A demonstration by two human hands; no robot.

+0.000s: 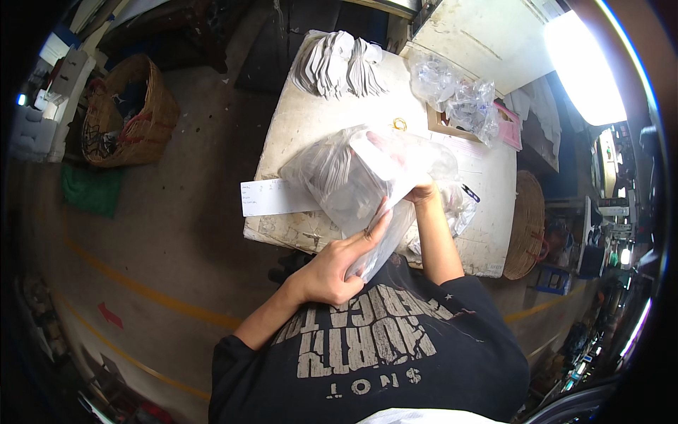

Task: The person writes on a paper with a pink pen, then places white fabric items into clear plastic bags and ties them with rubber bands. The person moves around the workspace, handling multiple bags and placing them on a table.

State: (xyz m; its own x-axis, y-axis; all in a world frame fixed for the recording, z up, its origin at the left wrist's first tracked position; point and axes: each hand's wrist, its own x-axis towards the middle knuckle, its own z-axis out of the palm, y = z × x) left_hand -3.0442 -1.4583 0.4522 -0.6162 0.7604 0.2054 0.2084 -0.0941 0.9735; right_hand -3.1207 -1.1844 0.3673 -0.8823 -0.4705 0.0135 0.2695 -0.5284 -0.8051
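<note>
A clear plastic bag (360, 201) lies over the near part of the white worktable (282, 141). Layered whitish pieces (330, 168), thin and stacked, show through its film on the left. My left hand (335, 265) is closed on the bag's near edge, with the index finger stretched along the plastic. On the right, my right hand (421, 192) is at the bag's other side. Its fingers run in under the plastic and show only as a pinkish blur, so their exact grip is hidden.
Bundled stacks of white, cloth-like pieces (339, 65) rest at the table's far end. Crumpled clear bags (455, 95) lie far right, near yellow rubber bands (400, 124). A written paper strip (268, 197) overhangs the left edge. Wicker baskets (159, 106) stand on both sides.
</note>
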